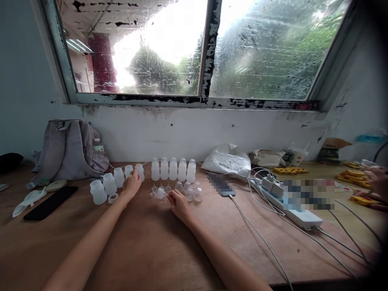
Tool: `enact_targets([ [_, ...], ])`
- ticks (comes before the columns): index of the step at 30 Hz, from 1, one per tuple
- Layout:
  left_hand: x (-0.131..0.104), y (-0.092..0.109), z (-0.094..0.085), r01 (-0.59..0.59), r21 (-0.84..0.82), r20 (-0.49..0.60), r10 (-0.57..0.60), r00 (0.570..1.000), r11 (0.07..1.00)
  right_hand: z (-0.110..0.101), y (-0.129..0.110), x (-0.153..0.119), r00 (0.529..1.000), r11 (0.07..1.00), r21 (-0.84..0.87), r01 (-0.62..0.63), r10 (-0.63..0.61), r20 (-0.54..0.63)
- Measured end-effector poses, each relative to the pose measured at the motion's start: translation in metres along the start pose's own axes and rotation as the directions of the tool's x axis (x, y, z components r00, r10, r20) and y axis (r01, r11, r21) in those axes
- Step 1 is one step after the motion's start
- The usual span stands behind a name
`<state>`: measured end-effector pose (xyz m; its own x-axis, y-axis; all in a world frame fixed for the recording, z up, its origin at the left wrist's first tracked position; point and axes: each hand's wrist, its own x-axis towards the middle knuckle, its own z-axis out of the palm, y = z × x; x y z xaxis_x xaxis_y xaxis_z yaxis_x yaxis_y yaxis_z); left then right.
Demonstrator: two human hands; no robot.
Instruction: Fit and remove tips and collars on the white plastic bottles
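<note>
Head view: reaches with the left hand (pixel 132 185) to the far end of a slanting line of open bottles (pixel 109 184), laying fingers on the end bottle (pixel 140 169), perhaps to steady so light and upright a shape; cannot tell whether gripped or only touched. Brings the right hand (pixel 179 204) low over the wooden table (pixel 145 250), fingertips bunched just beside a clear teat (pixel 161 193), likely because of its small size; cannot tell whether pinched or merely close by. Behind the teat, five capped bottles (pixel 173 170) in a straight upright row, probably lined up to stay apart from the open bottles. To the right of the teat, clear domed covers (pixel 198 195), presumably grouped by kind for easy reach. Beside the open bottles, a loose ring (pixel 113 198). Farther right, a phone (pixel 226 191) and a white power strip (pixel 303 218), likely placed aside to free the middle for both hands.
</note>
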<state>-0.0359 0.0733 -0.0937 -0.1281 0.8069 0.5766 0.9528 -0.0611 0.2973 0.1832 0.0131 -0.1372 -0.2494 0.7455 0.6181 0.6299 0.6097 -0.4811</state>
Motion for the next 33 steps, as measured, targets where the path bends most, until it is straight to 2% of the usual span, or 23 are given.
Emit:
enact_targets([
  [3,0.02,-0.002,0.004,-0.008,0.079,0.015,0.007,1.0,0.997,0.0,0.0,-0.001,1.0,1.0,-0.013,0.027,-0.027,-0.003],
  [6,0.021,0.005,0.006,-0.001,0.129,0.009,0.0,1.0,0.992,-0.001,0.0,-0.002,0.999,0.999,-0.006,0.042,-0.042,-0.013],
  [9,0.005,0.016,0.005,-0.055,0.133,-0.104,0.069,0.992,0.99,-0.002,0.001,0.0,0.999,0.999,0.033,0.026,-0.024,-0.038],
  [12,-0.021,0.028,-0.003,-0.182,0.068,-0.278,0.194,0.941,0.981,-0.002,0.003,0.004,0.995,0.995,0.099,-0.019,0.029,-0.095],
  [15,-0.052,0.04,-0.014,-0.307,-0.062,-0.329,0.271,0.905,0.95,-0.002,0.005,0.006,0.98,0.981,0.178,-0.072,0.103,-0.171],
  [18,-0.076,0.048,-0.023,-0.39,-0.215,-0.266,0.331,0.906,0.895,-0.003,0.005,0.006,0.961,0.955,0.262,-0.142,0.196,-0.193],
  [21,-0.086,0.05,-0.022,-0.399,-0.357,-0.183,0.355,0.917,0.845,-0.005,0.003,0.006,0.953,0.916,0.35,-0.195,0.262,-0.153],
  [26,-0.083,0.043,-0.004,-0.304,-0.539,-0.053,0.328,0.943,0.786,-0.008,-0.001,0.006,0.957,0.883,0.429,-0.189,0.263,-0.12],
  [29,-0.081,0.038,-0.001,-0.309,-0.508,0.014,0.366,0.93,0.804,-0.01,-0.001,0.006,0.96,0.889,0.423,-0.179,0.251,-0.122],
  [33,-0.08,0.033,-0.003,-0.431,-0.361,0.007,0.464,0.886,0.827,-0.012,0.001,0.007,0.968,0.915,0.376,-0.145,0.211,-0.138],
])
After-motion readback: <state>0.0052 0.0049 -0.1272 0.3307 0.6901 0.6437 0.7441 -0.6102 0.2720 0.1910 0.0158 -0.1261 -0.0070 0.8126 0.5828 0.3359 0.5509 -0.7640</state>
